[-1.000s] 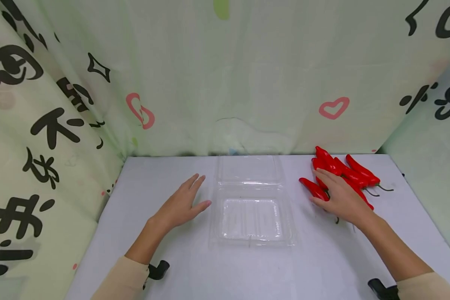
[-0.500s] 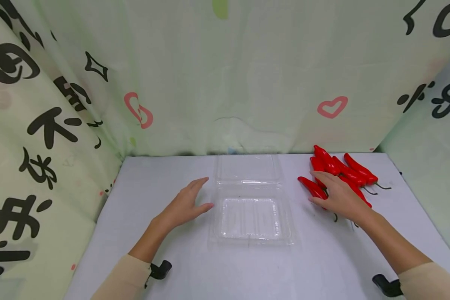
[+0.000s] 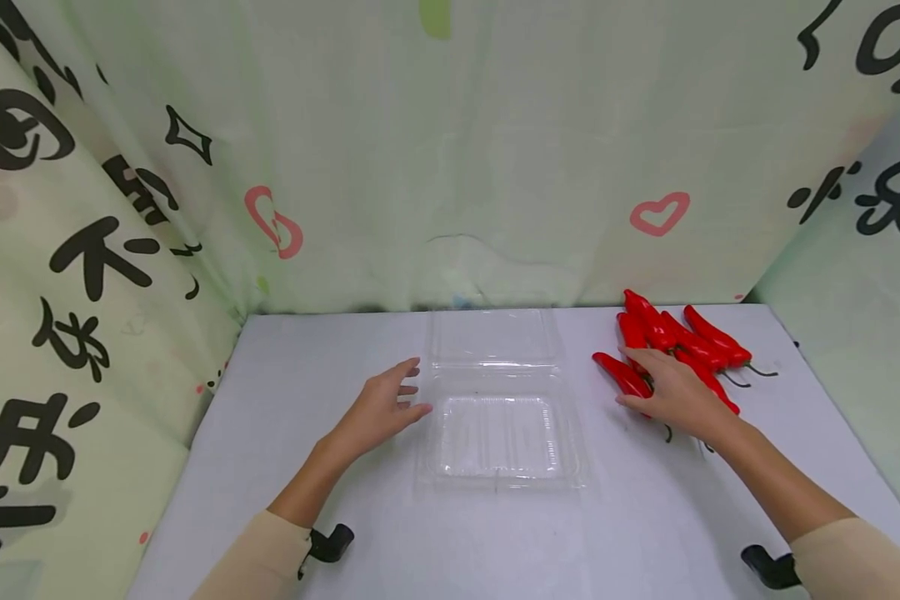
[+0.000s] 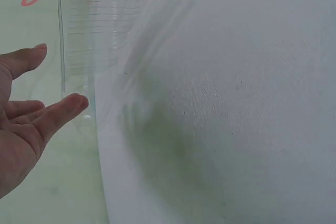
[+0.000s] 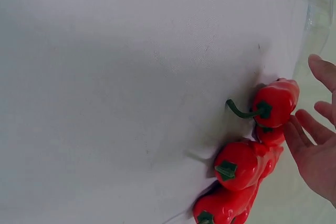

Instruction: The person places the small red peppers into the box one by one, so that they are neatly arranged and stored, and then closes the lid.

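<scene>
Pale green curtain (image 3: 540, 167) with black lettering and heart prints, behind and at both sides; white table (image 3: 270, 433) under it. Clear plastic container (image 3: 495, 482) mid-table, lid flipped back toward curtain, long axis front to back. Red peppers (image 3: 696, 343) heaped at table's right rear, long axes mostly diagonal, tips toward back left, stems toward the front or front right. Left hand (image 3: 378, 408) hovers just left of container, thumb and fingers wide apart, holding nothing. Right hand (image 3: 671, 392) reaches over the heap's near side, fingers loosely spread, thumb at leftmost pepper; no grip, can't tell if touching. Both forearms angle in from near edge, beige sleeves (image 3: 270, 550). Count: one container, two hands, at least six peppers, some partly hidden; two black wrist pieces (image 3: 332, 543), one per arm.
</scene>
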`<state>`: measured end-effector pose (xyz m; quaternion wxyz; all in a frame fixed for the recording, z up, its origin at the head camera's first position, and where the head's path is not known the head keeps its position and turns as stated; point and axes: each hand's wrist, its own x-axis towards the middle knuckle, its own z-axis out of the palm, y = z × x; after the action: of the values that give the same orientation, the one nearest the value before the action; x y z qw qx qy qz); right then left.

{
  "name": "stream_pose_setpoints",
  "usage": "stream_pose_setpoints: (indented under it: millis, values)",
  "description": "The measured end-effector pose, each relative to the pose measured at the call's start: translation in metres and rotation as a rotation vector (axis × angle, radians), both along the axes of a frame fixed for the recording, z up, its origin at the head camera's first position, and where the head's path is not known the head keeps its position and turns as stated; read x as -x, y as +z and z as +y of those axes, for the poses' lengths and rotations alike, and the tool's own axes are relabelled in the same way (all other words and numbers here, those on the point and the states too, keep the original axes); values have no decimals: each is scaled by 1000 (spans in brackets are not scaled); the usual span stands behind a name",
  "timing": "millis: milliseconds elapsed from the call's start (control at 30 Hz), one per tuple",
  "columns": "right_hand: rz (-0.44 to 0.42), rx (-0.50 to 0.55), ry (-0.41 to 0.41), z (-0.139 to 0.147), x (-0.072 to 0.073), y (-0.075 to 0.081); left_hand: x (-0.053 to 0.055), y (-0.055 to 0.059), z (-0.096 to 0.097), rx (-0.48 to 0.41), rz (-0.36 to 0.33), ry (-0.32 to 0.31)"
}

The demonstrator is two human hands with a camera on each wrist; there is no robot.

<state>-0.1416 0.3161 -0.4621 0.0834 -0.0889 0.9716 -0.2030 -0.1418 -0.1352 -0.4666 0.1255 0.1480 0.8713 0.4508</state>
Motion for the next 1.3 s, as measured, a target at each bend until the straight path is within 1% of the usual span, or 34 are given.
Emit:
stream_pose_setpoints:
  millis: [233, 400, 433, 567, 667, 900, 1067, 1200, 1300]
  values:
    - [-8, 11, 0, 0, 1, -2, 2, -1, 3, 28, -57, 44]
    - [-15, 22, 9, 3, 3, -5, 2, -2, 3, 25, -79, 51]
    - [-18, 23, 10, 3, 3, -6, 2, -2, 3, 17, -85, 47]
    - [-35, 23, 0, 4, 3, -9, 2, -2, 5, -32, -157, 46]
    - [-40, 19, -10, 3, 3, -10, 3, -4, 6, -69, -198, 51]
    - [-32, 8, -8, 2, 3, -9, 4, -9, 8, -149, -247, 47]
    - [-26, 10, -11, 0, 3, -12, 6, -10, 7, -202, -283, 55]
    - [-33, 15, -24, -1, 3, -16, 8, -12, 7, -203, -286, 64]
    - [-42, 16, -37, -1, 3, -18, 9, -13, 7, -216, -279, 60]
